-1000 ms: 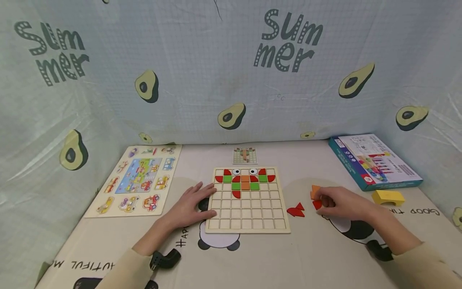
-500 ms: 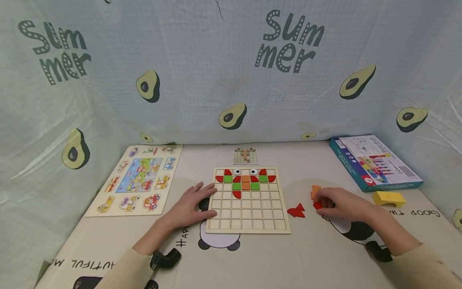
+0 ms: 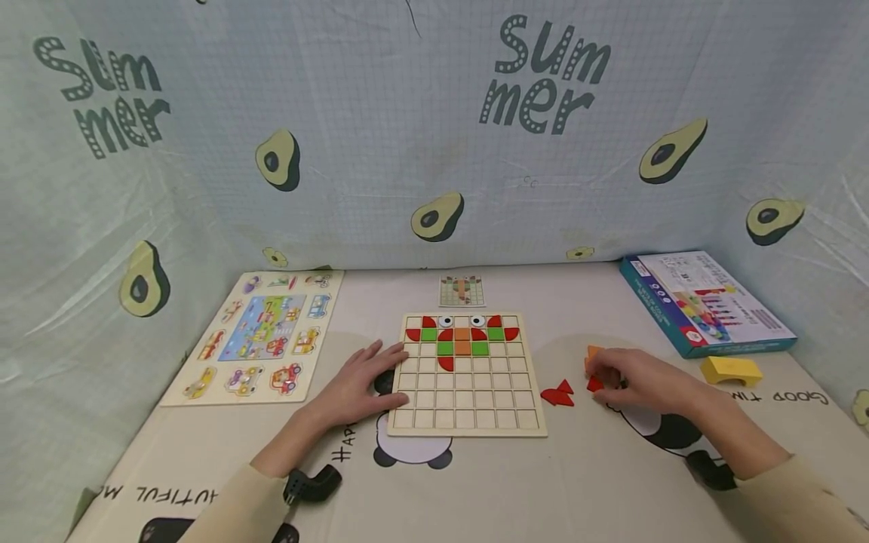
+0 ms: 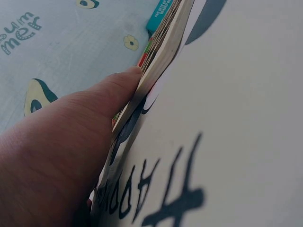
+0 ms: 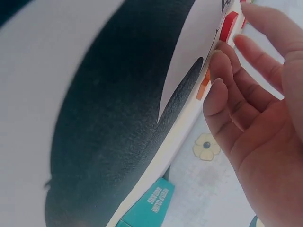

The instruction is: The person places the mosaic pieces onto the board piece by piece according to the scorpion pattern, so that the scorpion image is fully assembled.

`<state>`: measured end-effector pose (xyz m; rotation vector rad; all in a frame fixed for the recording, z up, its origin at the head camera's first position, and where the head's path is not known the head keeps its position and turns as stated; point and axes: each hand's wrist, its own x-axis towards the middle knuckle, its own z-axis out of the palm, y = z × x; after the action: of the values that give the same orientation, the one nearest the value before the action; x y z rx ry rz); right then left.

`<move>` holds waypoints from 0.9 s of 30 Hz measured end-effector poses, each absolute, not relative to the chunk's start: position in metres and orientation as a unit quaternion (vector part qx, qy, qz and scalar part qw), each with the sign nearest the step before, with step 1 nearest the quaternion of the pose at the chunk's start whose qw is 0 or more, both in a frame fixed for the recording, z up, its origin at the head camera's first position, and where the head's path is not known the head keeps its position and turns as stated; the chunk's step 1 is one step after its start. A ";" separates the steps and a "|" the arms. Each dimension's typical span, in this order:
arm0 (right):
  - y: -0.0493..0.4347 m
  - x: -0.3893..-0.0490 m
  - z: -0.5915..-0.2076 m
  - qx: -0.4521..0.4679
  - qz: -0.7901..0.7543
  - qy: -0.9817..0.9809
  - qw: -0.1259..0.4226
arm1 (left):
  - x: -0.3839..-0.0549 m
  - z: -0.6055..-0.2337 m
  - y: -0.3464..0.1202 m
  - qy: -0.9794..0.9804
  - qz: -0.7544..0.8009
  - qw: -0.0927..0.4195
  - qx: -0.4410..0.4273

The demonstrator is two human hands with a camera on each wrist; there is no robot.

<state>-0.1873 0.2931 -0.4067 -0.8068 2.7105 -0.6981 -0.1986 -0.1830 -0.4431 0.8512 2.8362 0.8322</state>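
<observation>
My left hand [image 3: 360, 383] rests with spread fingers at the left edge of the wooden grid board [image 3: 475, 400]; the left wrist view shows the thumb [image 4: 120, 85] against that edge. Red, green and orange pieces and two eye pieces fill part of the board's upper rows. To the right of the board, my right hand [image 3: 634, 379] is loosely curled over a red piece [image 3: 594, 384] and orange pieces [image 3: 592, 353], partly hidden by the fingers. In the right wrist view, thumb and index finger stand apart near the red piece [image 5: 228, 26].
Several red pieces [image 3: 558, 394] lie between board and right hand. A small pattern card [image 3: 462, 291] is behind the board. At left lies a vehicle puzzle board [image 3: 312, 317]; at right are a teal-edged box [image 3: 709, 305] and a yellow arch block [image 3: 731, 370].
The right hand's fingers shift slightly about the red piece, and the gap between thumb and index finger looks a little wider. My left hand stays at the board's edge.
</observation>
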 end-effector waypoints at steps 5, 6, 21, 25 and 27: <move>0.293 -0.186 -0.406 -0.274 -0.232 0.924 0.128 | -0.199 -0.443 -0.183 0.921 0.271 0.032 0.280; 0.293 -0.186 -0.406 -0.275 -0.233 0.924 0.131 | -0.199 -0.443 -0.184 0.921 0.270 0.031 0.280; 0.294 -0.190 -0.406 -0.261 -0.252 0.920 0.150 | -0.199 -0.445 -0.184 0.919 0.271 0.025 0.284; 0.294 -0.190 -0.407 -0.262 -0.258 0.918 0.147 | -0.200 -0.444 -0.184 0.920 0.270 0.028 0.283; 0.294 -0.190 -0.407 -0.265 -0.261 0.917 0.146 | -0.200 -0.444 -0.184 0.920 0.269 0.027 0.282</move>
<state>-0.1899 0.2943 -0.4073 -0.7626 2.6404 -0.7518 -0.1995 -0.1838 -0.4441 0.8715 2.8421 0.8318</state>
